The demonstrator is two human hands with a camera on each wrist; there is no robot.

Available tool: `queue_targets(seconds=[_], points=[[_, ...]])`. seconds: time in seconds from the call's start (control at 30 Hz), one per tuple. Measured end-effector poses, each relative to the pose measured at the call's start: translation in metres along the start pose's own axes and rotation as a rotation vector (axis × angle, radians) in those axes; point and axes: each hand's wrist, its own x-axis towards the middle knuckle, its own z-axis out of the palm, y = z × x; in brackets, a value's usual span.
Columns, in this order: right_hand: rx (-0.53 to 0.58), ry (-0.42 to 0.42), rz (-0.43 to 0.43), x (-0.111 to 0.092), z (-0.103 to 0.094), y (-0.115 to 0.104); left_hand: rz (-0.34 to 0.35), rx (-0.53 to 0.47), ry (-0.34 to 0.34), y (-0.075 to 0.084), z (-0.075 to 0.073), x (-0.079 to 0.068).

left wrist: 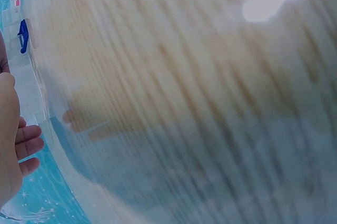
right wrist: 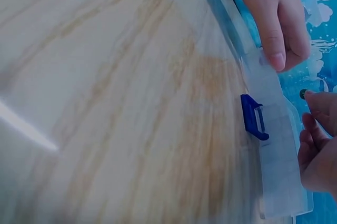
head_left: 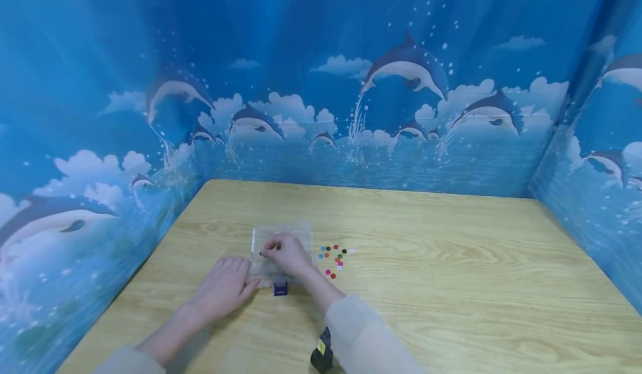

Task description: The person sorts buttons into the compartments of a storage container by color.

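My right hand is over a clear plastic box and pinches a small dark round disc between thumb and forefinger. A blue latch sits at the middle of the box's near side. At the box's near left corner rests my left hand, its fingers extended along the side and its thumb by the front edge. In the left wrist view the left hand shows only at the left edge. The right hand hides part of the box's inside.
Several small coloured discs lie loose on the wooden table just right of the box. A black object with a yellow label is beside the right sleeve. A dolphin-print curtain stands behind the table and along both sides.
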Motion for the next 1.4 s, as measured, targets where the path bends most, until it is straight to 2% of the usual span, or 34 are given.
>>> queue_targets(seconds=[0.13, 0.4, 0.6, 0.77, 0.9, 1.03, 1.13, 1.4], points=[[-0.033, 0.021, -0.012, 0.0, 0.002, -0.001, 0.01, 0.003, 0.009, 0.0, 0.0, 0.0], [-0.201, 0.099, -0.081, -0.002, 0.012, -0.004, 0.027, 0.001, 0.042, -0.001, 0.0, 0.0], [-0.226, 0.124, -0.066, -0.003, 0.016, -0.006, 0.024, 0.002, 0.047, -0.001, 0.001, -0.001], [-0.144, 0.113, -0.032, -0.003, 0.014, -0.006, 0.018, 0.002, 0.042, -0.001, 0.0, -0.001], [-0.023, 0.102, -0.018, -0.002, 0.01, -0.006, 0.017, 0.004, 0.038, 0.0, -0.001, -0.001], [0.091, 0.089, 0.046, -0.001, 0.002, -0.006, 0.015, -0.001, 0.029, 0.0, -0.001, 0.0], [0.13, 0.09, 0.067, 0.001, -0.005, -0.005, 0.015, -0.004, 0.027, 0.0, -0.001, 0.0], [0.201, 0.096, 0.036, 0.007, -0.024, 0.002, 0.017, 0.002, 0.026, -0.001, 0.0, 0.0]])
